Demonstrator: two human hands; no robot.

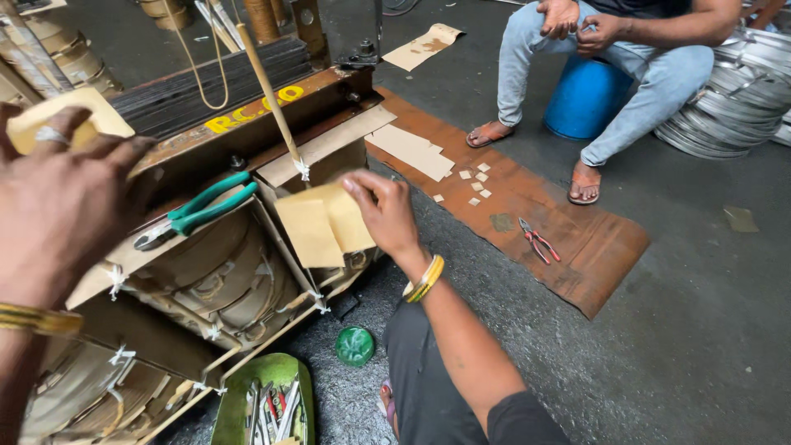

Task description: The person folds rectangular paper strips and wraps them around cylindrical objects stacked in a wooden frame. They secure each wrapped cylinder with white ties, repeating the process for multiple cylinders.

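Closest to the lens, the left hand (62,202) fills the near-left corner, back of the hand up, wrist banded with a yellow bangle (37,320), fingers curled over the edge of a tan card piece (62,115) at its fingertips; how tightly they press cannot be told, as the hand is blurred. Right hand (383,216) extends from a bent forearm, thumb and fingers pinching the upper right corner of a folded tan paper sheet (325,224), which hangs just left of the grip against the front of the wound coil assembly (206,272). Left of that grip, green-handled pliers (198,213) lie on the assembly's top board. Below the grip sit a green round lid (355,345) and a green tool tray (264,404). Right of it, red-handled pliers (538,241) rest on a brown sheet (593,247). Beyond, a seated person (626,58) occupies a blue stool (585,95).
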